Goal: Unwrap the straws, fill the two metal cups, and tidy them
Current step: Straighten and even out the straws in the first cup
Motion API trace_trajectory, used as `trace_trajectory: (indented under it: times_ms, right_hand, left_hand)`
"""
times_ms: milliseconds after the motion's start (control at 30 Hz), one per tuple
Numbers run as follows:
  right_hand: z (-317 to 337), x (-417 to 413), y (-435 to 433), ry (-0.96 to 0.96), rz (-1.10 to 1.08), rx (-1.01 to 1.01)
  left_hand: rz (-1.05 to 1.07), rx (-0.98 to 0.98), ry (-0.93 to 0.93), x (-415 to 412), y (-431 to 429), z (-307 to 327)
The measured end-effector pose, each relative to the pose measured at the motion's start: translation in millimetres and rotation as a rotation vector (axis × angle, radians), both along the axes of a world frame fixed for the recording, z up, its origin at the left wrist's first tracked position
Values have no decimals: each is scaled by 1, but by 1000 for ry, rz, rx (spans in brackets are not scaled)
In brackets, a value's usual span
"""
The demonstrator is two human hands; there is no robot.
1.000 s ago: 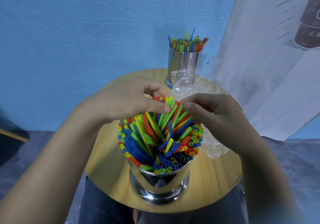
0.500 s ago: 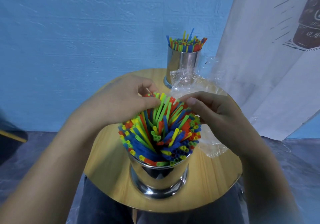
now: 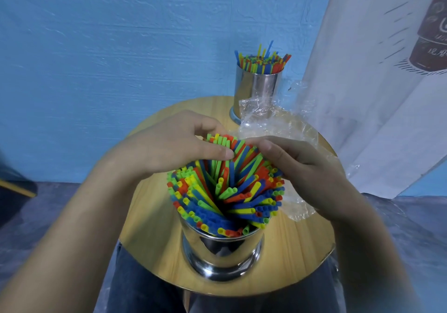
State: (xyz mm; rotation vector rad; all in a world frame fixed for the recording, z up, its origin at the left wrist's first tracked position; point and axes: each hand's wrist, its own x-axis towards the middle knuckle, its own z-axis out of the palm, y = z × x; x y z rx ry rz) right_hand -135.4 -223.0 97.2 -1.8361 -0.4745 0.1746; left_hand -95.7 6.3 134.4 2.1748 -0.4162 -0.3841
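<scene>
my left hand [image 3: 174, 148] and right hand [image 3: 302, 167] both pinch the far tops of the straws [image 3: 229, 191], which fan towards me from the near cup [image 3: 222, 252] just below.

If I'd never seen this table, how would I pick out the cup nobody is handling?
Start at the round wooden table before the blue wall. At its far edge, behind the crumpled clear plastic wrap, stands a shiny metal cup. Unlike the near cup, whose straws fan out, its straws stand upright.
</scene>
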Motion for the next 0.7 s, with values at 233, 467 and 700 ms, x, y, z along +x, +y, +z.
trace_trajectory:
  times_ms: [233,467,700]
  right_hand:
    - [1,0,1,-2,-21,43]
    - [11,12,7,-50,-110,-35]
    - [12,14,8,-72,-130,-48]
  left_hand:
    - [-2,-40,-17,-1,2,-2]
    - [7,-25,-90,2,-7,-6]
    - [12,-10,-112,3,-8,-8]
